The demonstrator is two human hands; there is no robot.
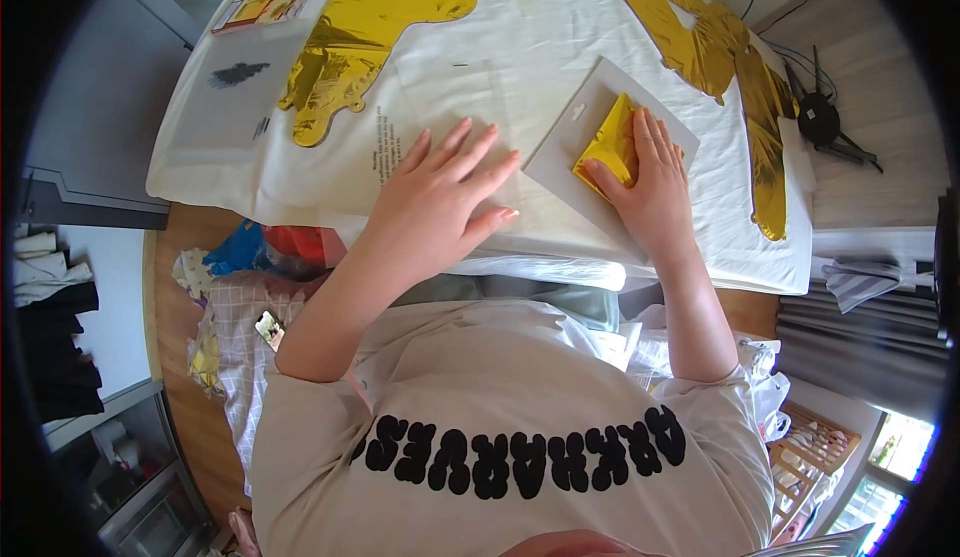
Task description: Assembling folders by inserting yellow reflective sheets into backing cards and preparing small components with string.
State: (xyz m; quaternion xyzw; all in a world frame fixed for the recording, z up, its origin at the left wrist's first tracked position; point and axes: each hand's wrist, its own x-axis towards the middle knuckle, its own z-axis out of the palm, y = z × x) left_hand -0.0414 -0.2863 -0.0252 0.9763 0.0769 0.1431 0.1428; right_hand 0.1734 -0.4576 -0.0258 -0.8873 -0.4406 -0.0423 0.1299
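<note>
A folded square of shiny gold foil (606,149) lies on a grey card (556,153) with a hang hole, right of the middle of the table. My right hand (652,185) rests flat on the foil, its fingers stretched and pressing it down, thumb apart. To the left, my left hand (445,197) is open with spread fingers and nothing held. It hovers over or touches a clear plastic bag (425,97) with small print; contact is hard to tell.
Flat gold foil balloons lie at the table's far left (350,47) and far right (690,32). A white cloth (560,17) covers the table. Beyond its right edge sits a black router (820,119) with cables. Plastic bags (290,247) are heaped below the near left edge.
</note>
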